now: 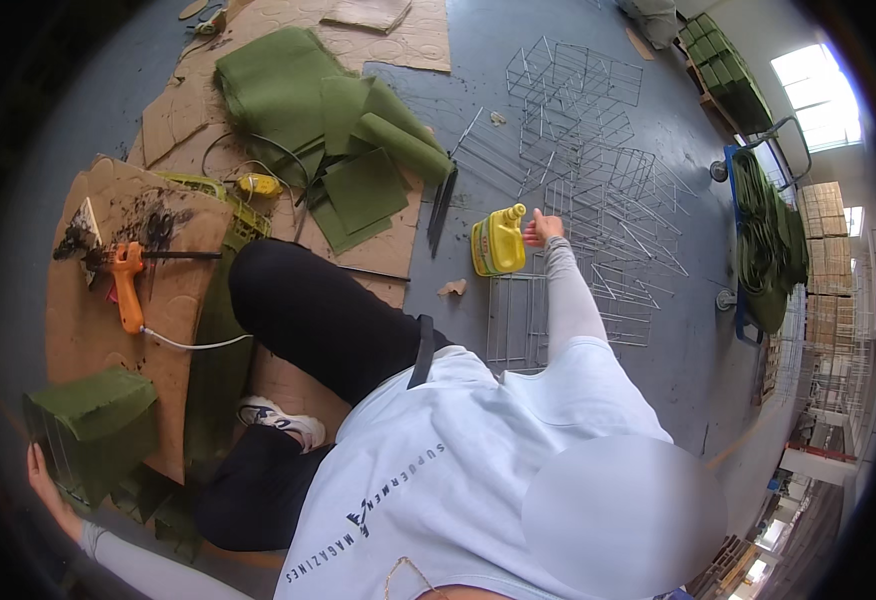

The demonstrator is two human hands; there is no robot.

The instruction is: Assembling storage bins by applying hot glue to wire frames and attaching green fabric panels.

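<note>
At the lower left, my left hand (pixel 50 487) rests with stretched fingers against the outer side of a green fabric-covered wire box (pixel 108 425); its thumb is hidden. My right arm reaches far forward. My right hand (pixel 543 229) is beside a yellow plastic jug (pixel 499 242), fingers loosely apart with nothing visible in them. Bare wire frames (pixel 598 200) lie just beyond and to the right of that hand. An orange glue gun (pixel 128 285) with a white cord lies on a glue-stained cardboard piece (pixel 88 345) at the left.
Green fabric sheets (pixel 283 85) are heaped on cardboard ahead. Black glue sticks (pixel 442 212) lie near the jug. A yellow-green plastic crate (pixel 248 222) stands behind the glue gun. At the right, a blue trolley (pixel 743 245) carries folded green material.
</note>
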